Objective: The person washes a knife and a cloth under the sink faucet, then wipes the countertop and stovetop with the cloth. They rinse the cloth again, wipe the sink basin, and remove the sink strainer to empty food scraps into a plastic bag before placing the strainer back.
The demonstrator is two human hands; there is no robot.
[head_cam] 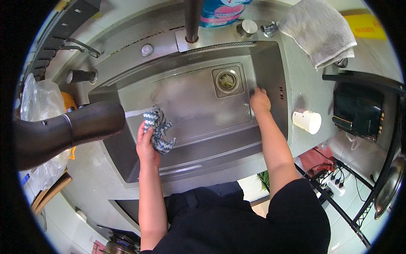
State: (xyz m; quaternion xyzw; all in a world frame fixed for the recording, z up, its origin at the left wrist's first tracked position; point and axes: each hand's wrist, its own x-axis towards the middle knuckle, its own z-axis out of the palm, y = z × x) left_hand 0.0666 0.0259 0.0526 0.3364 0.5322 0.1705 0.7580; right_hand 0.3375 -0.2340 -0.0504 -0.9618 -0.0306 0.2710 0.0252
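Observation:
My left hand point(147, 143) grips a crumpled knitted cloth point(160, 135) in white, grey and blue, above the left part of a stainless steel sink point(184, 117). A pale stream of water point(139, 112) runs from the dark faucet spout point(104, 119) onto the top of the cloth. Low inside the sink, my right hand point(261, 101) is by the right wall, just right of the drain. Its fingers are curled and blurred; a dark patch shows at the fingertips, and I cannot tell whether it is an object or shadow. The drain strainer point(227, 81) has pale scraps in it.
A white cup point(307, 121) lies on its side on the right counter. Behind the sink stand the faucet post point(192, 22), a detergent bottle point(222, 14) and a metal knob point(247, 28). A grey towel point(318, 31) hangs at back right. Plastic bags point(47, 98) and cutting boards point(52, 192) are left.

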